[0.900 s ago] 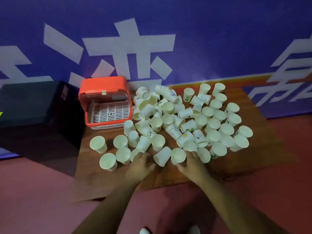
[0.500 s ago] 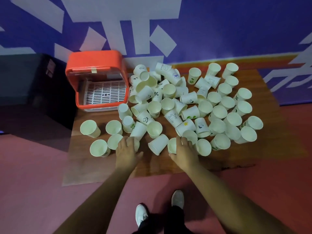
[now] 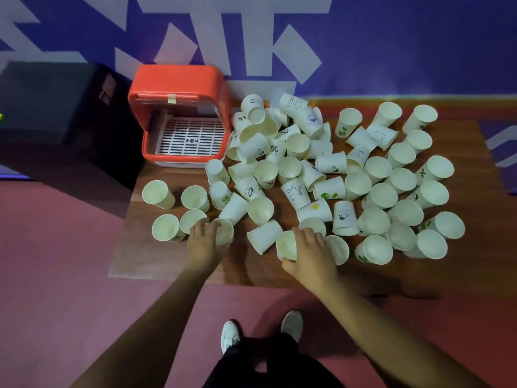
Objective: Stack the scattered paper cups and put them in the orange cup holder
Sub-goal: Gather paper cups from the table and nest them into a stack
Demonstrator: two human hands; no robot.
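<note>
Dozens of small white paper cups (image 3: pixel 296 191) lie scattered over the brown wooden surface (image 3: pixel 461 275), some upright, some tipped on their sides, several printed with little cartoons. None are stacked yet. The orange plastic cup holder (image 3: pixel 179 88) stands at the surface's 10 o'clock corner with its front open, showing a white slotted tray (image 3: pixel 191 135) with nothing on it.

Both hands work the near edge of the pile, at about 6 o'clock. The left hand (image 3: pixel 205 245) curls its fingers round the rim of an upright white paper cup (image 3: pixel 226 233). The right hand (image 3: pixel 313 256) wraps another white paper cup (image 3: pixel 286 245), its mouth tilted toward the person, with the thumb low on the wall.

These cups are probably very light, with thin walls that dent under a hard squeeze. The rolled rim is likely the stiffest part, so a light hold just below it, fingers spread round the wall, should suit best. Being tapered, they should nest easily, mouth up. A brush of the wrist would likely scatter neighbours, since they stand touching each other.
</note>
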